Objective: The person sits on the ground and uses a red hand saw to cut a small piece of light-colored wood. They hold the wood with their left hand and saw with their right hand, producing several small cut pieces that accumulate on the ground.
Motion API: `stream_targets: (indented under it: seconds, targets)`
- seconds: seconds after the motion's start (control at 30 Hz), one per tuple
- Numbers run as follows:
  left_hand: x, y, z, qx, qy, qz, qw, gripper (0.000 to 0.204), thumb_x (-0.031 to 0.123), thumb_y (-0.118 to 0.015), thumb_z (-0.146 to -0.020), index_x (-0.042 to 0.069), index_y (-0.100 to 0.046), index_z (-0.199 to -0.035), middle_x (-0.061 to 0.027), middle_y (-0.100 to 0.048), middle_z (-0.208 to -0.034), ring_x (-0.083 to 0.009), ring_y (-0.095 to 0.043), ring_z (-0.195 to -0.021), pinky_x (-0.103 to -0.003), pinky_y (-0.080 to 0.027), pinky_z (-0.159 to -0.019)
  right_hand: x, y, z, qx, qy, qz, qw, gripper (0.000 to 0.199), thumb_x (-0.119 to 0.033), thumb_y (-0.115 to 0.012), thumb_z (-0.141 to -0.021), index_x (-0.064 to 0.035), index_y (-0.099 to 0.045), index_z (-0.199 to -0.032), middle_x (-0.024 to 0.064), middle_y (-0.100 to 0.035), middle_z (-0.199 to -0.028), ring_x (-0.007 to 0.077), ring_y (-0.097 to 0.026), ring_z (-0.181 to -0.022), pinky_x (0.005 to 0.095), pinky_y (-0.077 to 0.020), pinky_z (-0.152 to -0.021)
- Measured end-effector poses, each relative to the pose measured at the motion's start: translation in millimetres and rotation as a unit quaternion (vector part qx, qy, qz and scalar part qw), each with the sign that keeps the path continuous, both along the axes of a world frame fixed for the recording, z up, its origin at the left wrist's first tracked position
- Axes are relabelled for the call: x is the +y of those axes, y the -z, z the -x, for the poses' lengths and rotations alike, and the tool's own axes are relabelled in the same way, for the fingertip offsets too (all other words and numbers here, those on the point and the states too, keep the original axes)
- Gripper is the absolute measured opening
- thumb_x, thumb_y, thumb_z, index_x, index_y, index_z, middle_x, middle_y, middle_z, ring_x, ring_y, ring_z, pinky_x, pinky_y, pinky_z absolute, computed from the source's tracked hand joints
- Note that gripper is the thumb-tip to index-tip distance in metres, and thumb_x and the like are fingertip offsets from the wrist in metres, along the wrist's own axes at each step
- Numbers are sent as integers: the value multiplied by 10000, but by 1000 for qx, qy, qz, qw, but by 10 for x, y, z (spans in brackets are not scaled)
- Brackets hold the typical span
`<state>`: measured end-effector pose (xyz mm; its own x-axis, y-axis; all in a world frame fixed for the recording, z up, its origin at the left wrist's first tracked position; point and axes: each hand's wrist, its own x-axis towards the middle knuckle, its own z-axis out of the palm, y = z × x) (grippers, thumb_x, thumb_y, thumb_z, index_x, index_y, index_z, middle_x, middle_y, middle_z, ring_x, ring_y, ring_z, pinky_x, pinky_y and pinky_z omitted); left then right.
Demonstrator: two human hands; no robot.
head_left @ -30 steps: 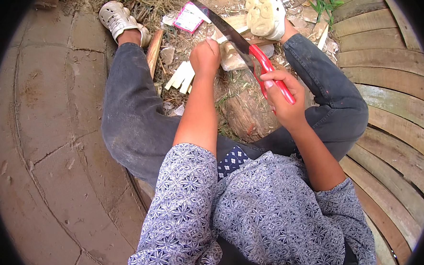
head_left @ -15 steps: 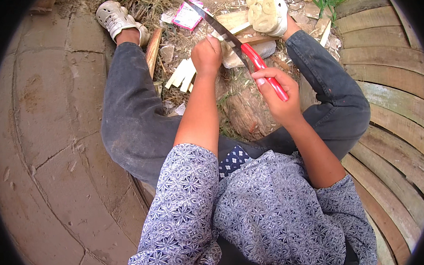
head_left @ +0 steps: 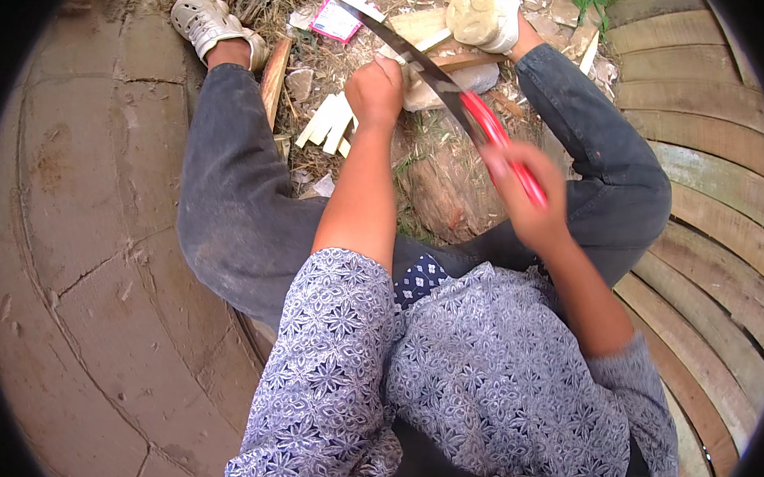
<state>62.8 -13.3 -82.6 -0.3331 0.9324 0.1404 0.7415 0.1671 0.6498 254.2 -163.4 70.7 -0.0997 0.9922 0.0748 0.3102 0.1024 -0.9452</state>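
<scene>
My right hand (head_left: 528, 192), blurred by motion, is wrapped round the red handle of a hand saw (head_left: 485, 119). The saw's long dark blade slants up and left, crossing just right of my left hand (head_left: 376, 92). That left hand is closed in a fist, thumb on top, at the end of a piece of wood (head_left: 468, 61) lying across a pale stone (head_left: 449, 90). The fist hides its grip on the wood, and the blade covers part of the piece.
Several pale split sticks (head_left: 327, 122) lie left of my left hand. A pink-and-white packet (head_left: 336, 16) is on the littered ground beyond. My feet in pale clogs (head_left: 207, 23) flank the work. Wooden slats (head_left: 696, 127) run along the right, cracked brown paving (head_left: 98, 253) along the left.
My right hand has drawn the saw back toward me and to the right, its blade sliding past the wood. My left hand stays in nearly the same place.
</scene>
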Motion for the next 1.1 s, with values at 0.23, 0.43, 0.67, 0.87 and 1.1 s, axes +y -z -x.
stream_targets:
  seconds: [0.23,0.43,0.67,0.87,1.1]
  targets:
    - [135,20,111,17,-1,-12,1000,520,297,-397,-937,-40,-684,-663,-284,-635,-702,-473,-631,-661,-538,-506,-663,103,86,134,19,-29,15,999,117,-23,-586,-933,-29,-682,-1000,23,-635,-837,69,-553,-711,228,-442,-650]
    - [68,-27,27,-13,-1,-31,999,545,312,-365,-956,-43,-668,-674,-301,-617,-695,-493,-611,-661,-563,-487,-671,-448,-148,-142,21,-14,55,998,117,4,-585,-925,-20,-676,-994,52,-653,-839,95,-602,-728,238,-465,-673]
    - [100,-39,91,29,29,-14,999,514,299,-390,-941,-32,-683,-678,-282,-640,-707,-466,-629,-650,-535,-505,-668,118,112,276,56,-13,1,998,121,-13,-582,-937,-42,-675,-1008,-2,-606,-809,37,-511,-670,211,-414,-600]
    - [77,-106,2,-16,-11,10,1000,510,298,-391,-937,-34,-689,-689,-279,-639,-707,-471,-629,-658,-536,-505,-663,96,155,190,39,-5,11,999,119,-14,-580,-938,-42,-675,-1002,5,-628,-830,43,-530,-678,215,-427,-609]
    - [128,-75,53,-36,-38,16,998,540,316,-370,-947,-28,-695,-686,-284,-632,-691,-476,-626,-652,-542,-508,-667,-483,-77,-58,6,-5,28,1000,133,20,-587,-906,-32,-673,-993,30,-651,-820,59,-567,-691,223,-444,-626]
